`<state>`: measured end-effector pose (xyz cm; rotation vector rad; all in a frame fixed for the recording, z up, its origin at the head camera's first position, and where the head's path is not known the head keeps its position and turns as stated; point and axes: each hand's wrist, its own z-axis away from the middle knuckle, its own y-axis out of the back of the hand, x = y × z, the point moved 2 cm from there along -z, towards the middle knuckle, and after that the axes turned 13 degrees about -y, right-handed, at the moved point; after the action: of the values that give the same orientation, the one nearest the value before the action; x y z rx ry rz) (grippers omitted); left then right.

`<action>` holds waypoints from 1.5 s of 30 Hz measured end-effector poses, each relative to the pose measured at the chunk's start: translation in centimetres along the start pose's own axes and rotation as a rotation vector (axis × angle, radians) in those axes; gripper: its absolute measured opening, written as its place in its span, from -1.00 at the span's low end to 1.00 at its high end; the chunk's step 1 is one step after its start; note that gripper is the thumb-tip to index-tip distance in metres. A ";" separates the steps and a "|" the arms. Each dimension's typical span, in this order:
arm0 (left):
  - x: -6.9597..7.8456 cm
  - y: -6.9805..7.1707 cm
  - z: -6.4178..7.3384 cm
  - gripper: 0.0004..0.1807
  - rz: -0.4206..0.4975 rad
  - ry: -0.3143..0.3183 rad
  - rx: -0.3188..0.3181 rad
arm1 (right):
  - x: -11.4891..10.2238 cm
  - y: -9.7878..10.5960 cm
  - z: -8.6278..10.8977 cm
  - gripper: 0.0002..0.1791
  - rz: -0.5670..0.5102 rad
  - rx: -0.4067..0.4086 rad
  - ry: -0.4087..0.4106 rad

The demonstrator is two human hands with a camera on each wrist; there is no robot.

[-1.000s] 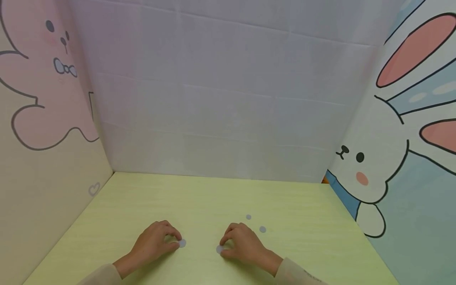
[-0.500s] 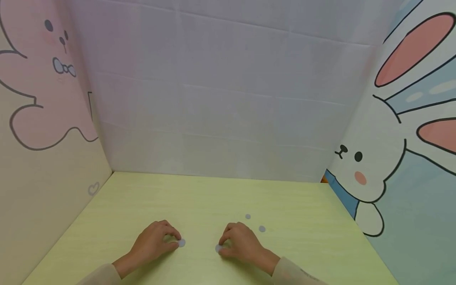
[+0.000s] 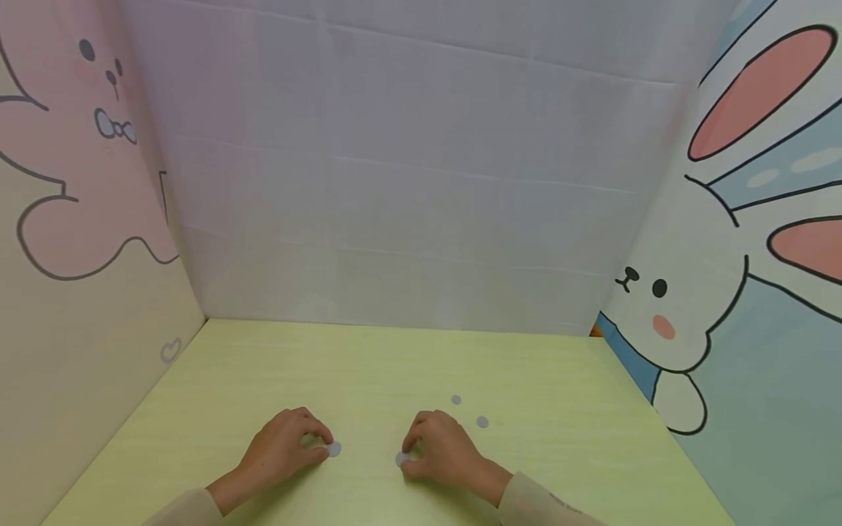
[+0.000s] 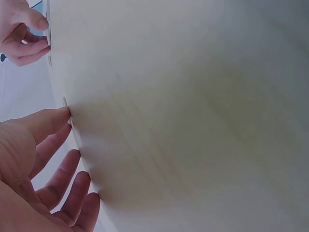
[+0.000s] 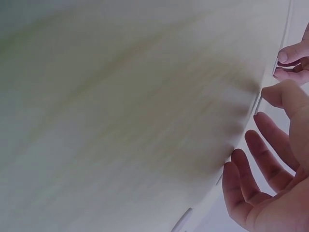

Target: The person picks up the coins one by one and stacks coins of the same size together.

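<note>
In the head view, my left hand (image 3: 283, 447) has its thumb and forefinger at the edge of a small flat grey disc (image 3: 335, 448) on the table. A matching disc (image 3: 400, 459) lies to its right, its left part showing past the thumb and forefinger of my right hand (image 3: 447, 451). A short gap separates the two held discs. The left wrist view shows a disc (image 4: 64, 102) edge-on at the thumb tip, the other fingertips reaching the tabletop. From the right wrist, another thin disc edge (image 5: 258, 102) shows between thumb and forefinger.
Two more grey discs, a farther one (image 3: 457, 399) and a nearer one (image 3: 483, 422), lie beyond my right hand. The pale yellow table (image 3: 316, 365) meets a white cloth wall (image 3: 408, 183) behind. Side walls with cartoon drawings, including a rabbit (image 3: 691, 314), flank it.
My right hand and forearm have shifted very slightly left, with the disc at its fingertips. The left hand holds its place, and the two far discs lie as before.
</note>
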<state>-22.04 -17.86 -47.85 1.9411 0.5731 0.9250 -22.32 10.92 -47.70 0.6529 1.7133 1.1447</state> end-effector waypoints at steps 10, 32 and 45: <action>-0.5 -1.0 0.5 -0.86 0.017 0.019 0.008 | -1.0 -1.0 -0.5 -0.91 -0.023 0.042 0.019; -0.1 -1.0 0.9 -0.88 0.027 0.005 0.020 | -3.7 -2.8 -3.0 -0.91 -0.077 0.045 -0.045; 0.0 0.0 0.1 -0.88 0.028 -0.019 0.009 | -5.0 -2.8 -4.3 -0.89 -0.083 0.068 -0.037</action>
<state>-21.95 -17.96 -47.91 1.9681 0.5414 0.9213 -23.94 3.94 -47.66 0.6346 1.7374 1.0145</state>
